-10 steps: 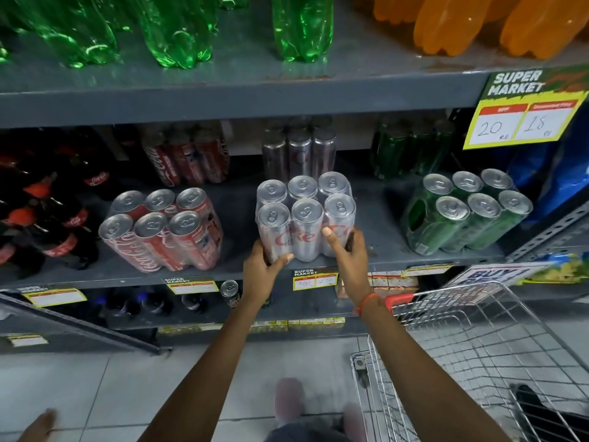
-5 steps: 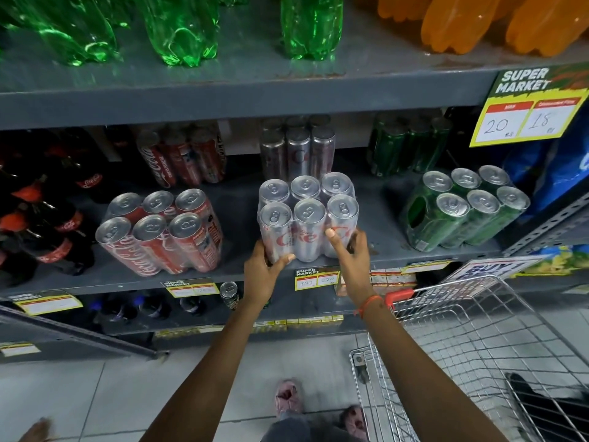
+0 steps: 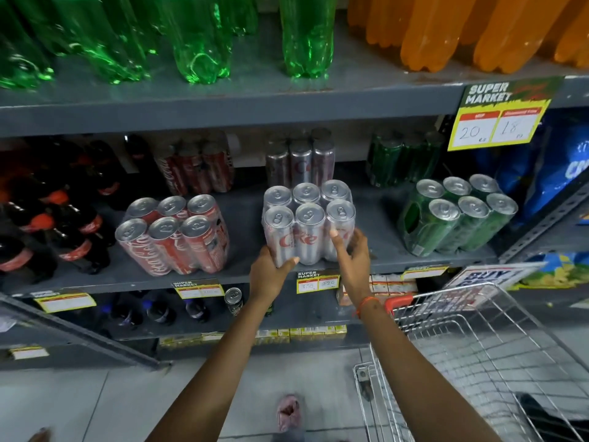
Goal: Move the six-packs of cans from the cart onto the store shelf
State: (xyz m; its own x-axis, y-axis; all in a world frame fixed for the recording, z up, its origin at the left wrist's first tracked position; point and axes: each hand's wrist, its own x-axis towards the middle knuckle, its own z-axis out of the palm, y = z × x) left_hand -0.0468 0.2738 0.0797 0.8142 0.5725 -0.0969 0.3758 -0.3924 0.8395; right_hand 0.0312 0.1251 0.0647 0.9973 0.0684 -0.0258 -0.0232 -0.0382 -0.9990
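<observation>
A shrink-wrapped six-pack of silver cans (image 3: 307,223) stands on the front of the grey middle shelf (image 3: 245,218). My left hand (image 3: 269,272) grips its lower left corner. My right hand (image 3: 352,253) presses against its right front side. A red six-pack (image 3: 173,240) leans on the shelf to the left, and a green six-pack (image 3: 455,218) leans to the right. The wire cart (image 3: 478,362) sits at the lower right, with only a dark object in its bottom corner showing.
More red, silver and green can packs (image 3: 301,162) stand at the back of the same shelf. Dark cola bottles (image 3: 47,218) fill the left end. Green and orange bottles (image 3: 197,36) are on the shelf above. A price sign (image 3: 500,116) hangs at the right.
The silver six-pack has slid slightly further back onto the shelf with both hands still on it. The view has shifted a little.
</observation>
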